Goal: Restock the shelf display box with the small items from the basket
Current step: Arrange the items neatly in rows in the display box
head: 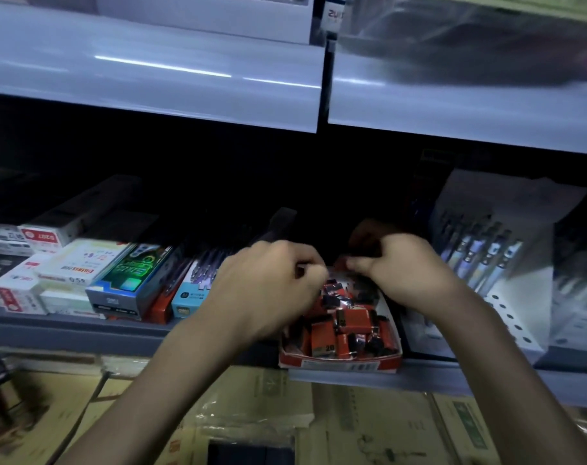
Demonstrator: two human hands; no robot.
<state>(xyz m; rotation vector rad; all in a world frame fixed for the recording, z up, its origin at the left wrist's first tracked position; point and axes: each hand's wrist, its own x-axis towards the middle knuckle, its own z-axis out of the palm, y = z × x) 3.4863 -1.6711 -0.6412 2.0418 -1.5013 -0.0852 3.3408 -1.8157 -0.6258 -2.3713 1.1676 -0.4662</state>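
Shelving fills the view: a smooth, glossy pale upper shelf with a rounded front lip overhangs a dark recess. Below it runs a grey lower shelf with a flat front rail. Flattened brown cardboard cartons, matte and printed with line drawings, lie under the rail.

On the lower shelf at the right stands a white perforated card stand holding a row of slim pens, just beside the task's box. At the left, rectangular stationery packs in white, green and blue sit packed edge to edge, leaving no gap along the rail.

Between these sits the display box, a shallow open red card tray whose front wall reaches the shelf's edge. Its top is open to the hands, though the upper shelf hangs low over its back.

The left hand hovers over the box's rear left corner with fingers curled in. The right hand sits at the rear right, thumb and forefinger meeting. Blur hides whether either hand grips anything.

Inside the box lie the small items: glossy orange-and-black blocks, film-wrapped, heaped at mixed angles.
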